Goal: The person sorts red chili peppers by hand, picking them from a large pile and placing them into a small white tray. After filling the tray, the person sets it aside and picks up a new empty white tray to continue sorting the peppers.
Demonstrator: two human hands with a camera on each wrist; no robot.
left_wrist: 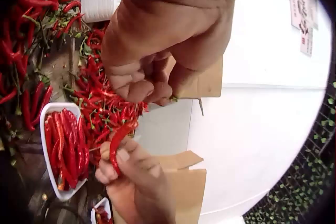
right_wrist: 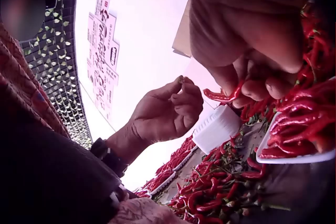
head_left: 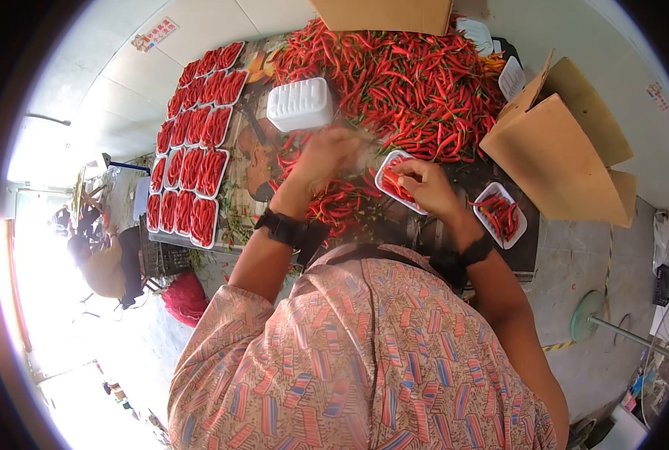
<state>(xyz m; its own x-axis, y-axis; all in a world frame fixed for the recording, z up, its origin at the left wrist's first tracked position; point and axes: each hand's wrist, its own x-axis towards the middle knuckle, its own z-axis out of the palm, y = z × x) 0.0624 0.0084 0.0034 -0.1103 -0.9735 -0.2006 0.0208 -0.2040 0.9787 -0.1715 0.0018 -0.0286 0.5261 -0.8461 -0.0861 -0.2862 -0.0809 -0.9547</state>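
Note:
A red chili (left_wrist: 119, 142) is pinched between the thumb and fingers of my right hand (head_left: 428, 189), beside a white tray (left_wrist: 44, 129) of chilies. In the right wrist view, the same chili (right_wrist: 223, 97) sticks out from the right fingertips. My left hand (head_left: 327, 156), blurred in the head view, is raised to the left of the right hand. Its thumb and fingertips pinch a small green stem piece (left_wrist: 174, 98), apart from the chili. Loose chilies (head_left: 334, 210) lie below the left hand.
A large chili heap (head_left: 417, 90) covers the table's back. Filled trays (head_left: 192, 169) stand in rows at left; stacked white trays (head_left: 298, 105) are behind my left hand. Another tray of chilies (head_left: 499, 217) and an open cardboard box (head_left: 559, 157) are at right.

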